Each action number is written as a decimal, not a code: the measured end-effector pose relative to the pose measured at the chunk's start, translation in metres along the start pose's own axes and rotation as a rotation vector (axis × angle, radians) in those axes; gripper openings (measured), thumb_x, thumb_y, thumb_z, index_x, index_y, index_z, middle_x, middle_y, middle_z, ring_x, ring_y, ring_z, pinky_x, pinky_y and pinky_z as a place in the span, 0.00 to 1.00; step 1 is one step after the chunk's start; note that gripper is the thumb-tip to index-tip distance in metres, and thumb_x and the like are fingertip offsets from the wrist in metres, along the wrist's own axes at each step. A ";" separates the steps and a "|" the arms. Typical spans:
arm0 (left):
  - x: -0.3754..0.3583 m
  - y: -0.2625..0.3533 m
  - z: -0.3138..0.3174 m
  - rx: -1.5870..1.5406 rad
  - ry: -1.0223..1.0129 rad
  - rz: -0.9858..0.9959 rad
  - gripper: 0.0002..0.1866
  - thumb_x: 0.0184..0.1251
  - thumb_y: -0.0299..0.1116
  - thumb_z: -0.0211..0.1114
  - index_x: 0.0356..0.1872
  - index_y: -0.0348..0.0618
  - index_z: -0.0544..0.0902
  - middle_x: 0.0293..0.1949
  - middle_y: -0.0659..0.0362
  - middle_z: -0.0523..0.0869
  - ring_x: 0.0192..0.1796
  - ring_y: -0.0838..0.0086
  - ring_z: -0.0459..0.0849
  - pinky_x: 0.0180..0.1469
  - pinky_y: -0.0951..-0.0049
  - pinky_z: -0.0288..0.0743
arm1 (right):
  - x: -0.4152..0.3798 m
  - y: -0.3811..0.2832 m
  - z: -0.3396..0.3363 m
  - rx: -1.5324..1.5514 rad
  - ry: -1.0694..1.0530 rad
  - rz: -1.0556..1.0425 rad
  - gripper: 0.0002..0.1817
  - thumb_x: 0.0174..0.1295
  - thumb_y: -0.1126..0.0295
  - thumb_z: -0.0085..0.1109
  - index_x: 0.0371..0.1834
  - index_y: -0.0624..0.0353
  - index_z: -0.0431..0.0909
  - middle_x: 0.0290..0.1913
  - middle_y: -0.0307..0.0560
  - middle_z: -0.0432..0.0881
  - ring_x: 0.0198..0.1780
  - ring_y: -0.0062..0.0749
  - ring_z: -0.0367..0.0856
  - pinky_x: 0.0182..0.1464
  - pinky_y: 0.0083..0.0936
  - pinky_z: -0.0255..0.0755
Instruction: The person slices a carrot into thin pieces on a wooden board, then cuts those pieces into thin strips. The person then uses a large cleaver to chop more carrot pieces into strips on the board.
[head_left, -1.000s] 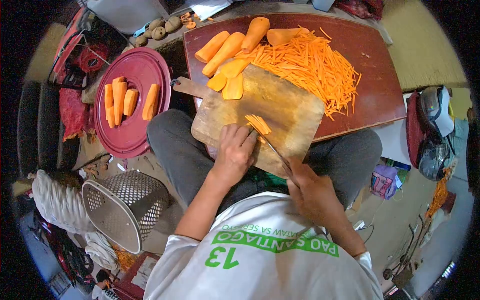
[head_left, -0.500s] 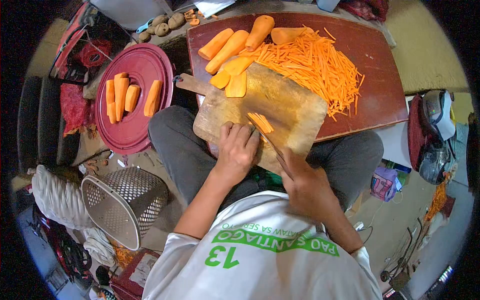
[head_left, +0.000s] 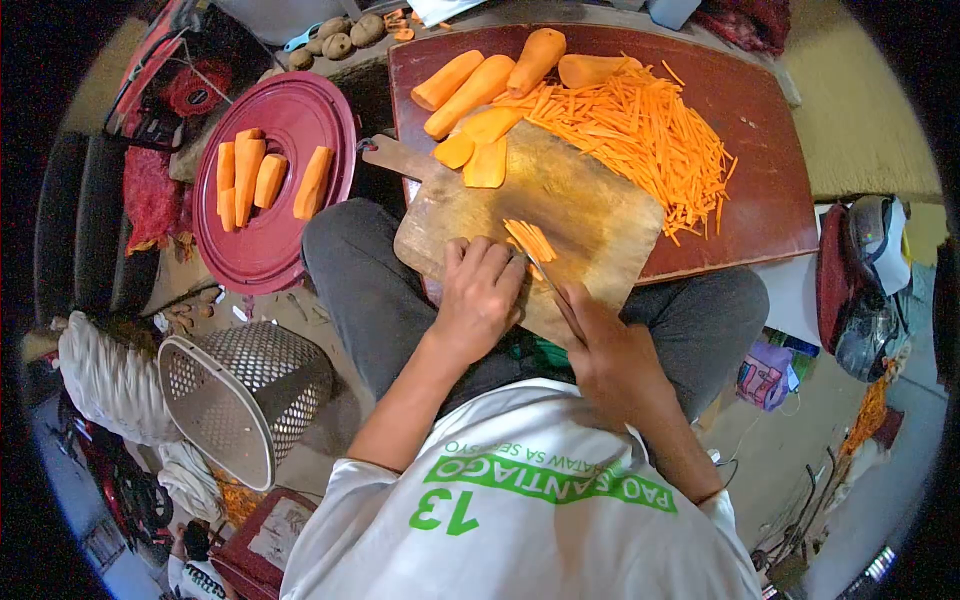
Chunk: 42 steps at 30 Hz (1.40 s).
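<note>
My right hand [head_left: 612, 348] is wrapped round the handle of a knife [head_left: 557, 298], whose blade meets the wooden cutting board [head_left: 610, 225]. My left hand [head_left: 484, 290] is closed at the board's near edge, fingertips curled beside the blade; what lies under them is hidden. Thin carrot strips [head_left: 530, 240] lie just beyond the blade. Flat carrot slices [head_left: 486, 163] rest at the board's far left corner. Behind the board, a large heap of carrot strips [head_left: 640, 125] covers part of the red table [head_left: 765, 180], with whole peeled carrots [head_left: 470, 95] to its left.
A round red lid [head_left: 285, 115] at the left holds several peeled carrots [head_left: 248, 175]. Below it a perforated basket [head_left: 250, 385] lies tipped on the floor. Potatoes [head_left: 337, 45] sit at the upper left. Part of another person [head_left: 195, 575] shows at the lower left.
The view has shifted slightly, moving the board and table a little to the right. More strips lie bunched beside the blade. Part of another person now shows at the lower left.
</note>
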<state>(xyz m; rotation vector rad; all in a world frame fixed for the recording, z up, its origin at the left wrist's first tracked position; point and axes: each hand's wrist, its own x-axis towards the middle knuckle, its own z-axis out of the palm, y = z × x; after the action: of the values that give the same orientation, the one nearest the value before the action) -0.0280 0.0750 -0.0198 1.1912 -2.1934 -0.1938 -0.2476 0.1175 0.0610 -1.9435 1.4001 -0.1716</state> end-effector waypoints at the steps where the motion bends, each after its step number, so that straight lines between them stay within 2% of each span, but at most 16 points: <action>1: 0.000 0.000 0.001 -0.001 0.000 0.000 0.24 0.44 0.30 0.78 0.47 0.35 0.88 0.45 0.51 0.83 0.50 0.55 0.81 0.55 0.52 0.70 | 0.012 0.003 0.002 -0.004 0.031 -0.041 0.33 0.73 0.71 0.60 0.80 0.64 0.64 0.63 0.66 0.85 0.61 0.64 0.86 0.56 0.55 0.83; 3: -0.001 -0.001 0.001 0.003 -0.001 0.001 0.27 0.39 0.31 0.80 0.47 0.35 0.87 0.45 0.52 0.83 0.50 0.54 0.81 0.54 0.51 0.70 | 0.032 0.006 0.004 -0.009 0.096 -0.128 0.34 0.73 0.71 0.60 0.81 0.63 0.63 0.63 0.66 0.84 0.61 0.65 0.86 0.55 0.55 0.83; 6: -0.001 -0.002 0.000 -0.020 -0.020 -0.014 0.30 0.34 0.30 0.82 0.47 0.36 0.87 0.44 0.51 0.83 0.50 0.54 0.81 0.54 0.51 0.70 | 0.019 0.000 -0.007 0.057 0.091 -0.119 0.33 0.74 0.70 0.60 0.81 0.62 0.63 0.62 0.67 0.84 0.61 0.65 0.86 0.55 0.55 0.83; 9: 0.000 -0.003 0.001 -0.036 0.018 0.009 0.31 0.33 0.30 0.82 0.47 0.36 0.87 0.44 0.51 0.83 0.50 0.54 0.81 0.53 0.51 0.69 | -0.002 -0.014 -0.020 0.006 -0.046 0.065 0.33 0.74 0.69 0.59 0.81 0.62 0.65 0.63 0.68 0.84 0.61 0.66 0.86 0.56 0.55 0.82; 11: -0.002 -0.005 0.003 -0.029 0.008 0.006 0.31 0.33 0.30 0.82 0.47 0.35 0.87 0.44 0.50 0.83 0.50 0.54 0.81 0.53 0.51 0.69 | 0.002 -0.011 -0.011 0.039 -0.017 0.056 0.33 0.75 0.69 0.59 0.82 0.63 0.65 0.63 0.69 0.84 0.60 0.66 0.86 0.57 0.56 0.82; 18: 0.001 -0.001 -0.001 -0.029 -0.018 -0.008 0.32 0.31 0.31 0.85 0.47 0.35 0.87 0.44 0.50 0.83 0.51 0.53 0.81 0.55 0.50 0.70 | 0.035 0.001 -0.002 -0.003 0.131 -0.127 0.32 0.75 0.69 0.60 0.80 0.67 0.67 0.60 0.70 0.86 0.59 0.68 0.87 0.58 0.56 0.82; 21: 0.000 -0.002 -0.001 -0.029 0.000 -0.008 0.33 0.30 0.32 0.85 0.47 0.35 0.87 0.44 0.50 0.84 0.51 0.53 0.81 0.56 0.49 0.70 | 0.005 -0.019 -0.024 0.006 0.018 0.043 0.30 0.76 0.69 0.61 0.79 0.67 0.69 0.59 0.72 0.86 0.59 0.69 0.87 0.57 0.56 0.82; 24: 0.000 -0.002 -0.002 -0.046 -0.031 -0.019 0.32 0.31 0.31 0.84 0.47 0.35 0.88 0.44 0.50 0.84 0.51 0.53 0.81 0.57 0.49 0.70 | -0.014 -0.019 -0.026 0.045 -0.004 0.090 0.31 0.76 0.69 0.61 0.80 0.67 0.67 0.60 0.72 0.86 0.59 0.69 0.87 0.56 0.56 0.83; 27: -0.001 -0.003 0.001 -0.021 -0.003 -0.001 0.32 0.32 0.31 0.84 0.47 0.35 0.88 0.44 0.50 0.84 0.51 0.53 0.81 0.58 0.49 0.71 | 0.009 -0.008 -0.007 0.046 0.028 0.035 0.31 0.76 0.69 0.61 0.80 0.65 0.67 0.60 0.72 0.85 0.59 0.70 0.87 0.56 0.56 0.82; 30: -0.001 -0.002 0.001 -0.040 0.019 -0.001 0.31 0.32 0.31 0.83 0.46 0.35 0.88 0.43 0.50 0.84 0.51 0.53 0.81 0.59 0.49 0.71 | 0.033 0.006 0.007 -0.008 0.192 -0.147 0.31 0.77 0.68 0.60 0.81 0.63 0.66 0.60 0.70 0.85 0.59 0.69 0.86 0.55 0.56 0.82; 33: -0.002 -0.003 0.002 -0.041 0.001 -0.021 0.31 0.31 0.32 0.83 0.45 0.35 0.88 0.43 0.50 0.84 0.50 0.53 0.81 0.60 0.49 0.71 | 0.025 -0.004 -0.008 -0.005 0.134 -0.108 0.31 0.76 0.70 0.60 0.81 0.62 0.66 0.60 0.70 0.85 0.59 0.70 0.86 0.55 0.55 0.83; 36: -0.002 -0.003 0.002 -0.056 0.027 -0.014 0.30 0.30 0.32 0.82 0.44 0.35 0.88 0.43 0.50 0.83 0.50 0.53 0.81 0.60 0.49 0.71 | 0.005 -0.024 -0.032 0.000 -0.084 0.167 0.32 0.75 0.71 0.60 0.82 0.63 0.66 0.61 0.70 0.85 0.58 0.69 0.87 0.55 0.54 0.83; 39: -0.001 -0.001 0.002 -0.057 0.028 -0.021 0.28 0.31 0.31 0.81 0.43 0.35 0.87 0.43 0.50 0.83 0.50 0.52 0.81 0.60 0.49 0.71 | -0.003 -0.012 -0.009 0.040 0.079 -0.022 0.31 0.75 0.72 0.59 0.81 0.64 0.67 0.61 0.70 0.86 0.58 0.69 0.87 0.56 0.54 0.83; 42: -0.002 -0.001 0.003 -0.058 0.035 -0.020 0.27 0.33 0.31 0.81 0.42 0.35 0.87 0.43 0.51 0.82 0.50 0.52 0.81 0.59 0.49 0.71 | 0.022 0.001 0.008 -0.030 0.102 -0.070 0.31 0.76 0.72 0.59 0.81 0.64 0.67 0.61 0.70 0.86 0.59 0.68 0.87 0.57 0.54 0.84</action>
<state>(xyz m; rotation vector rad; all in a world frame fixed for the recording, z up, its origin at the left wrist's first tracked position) -0.0282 0.0749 -0.0235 1.1762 -2.1316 -0.2418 -0.2356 0.1018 0.0478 -2.0344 1.4078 -0.2876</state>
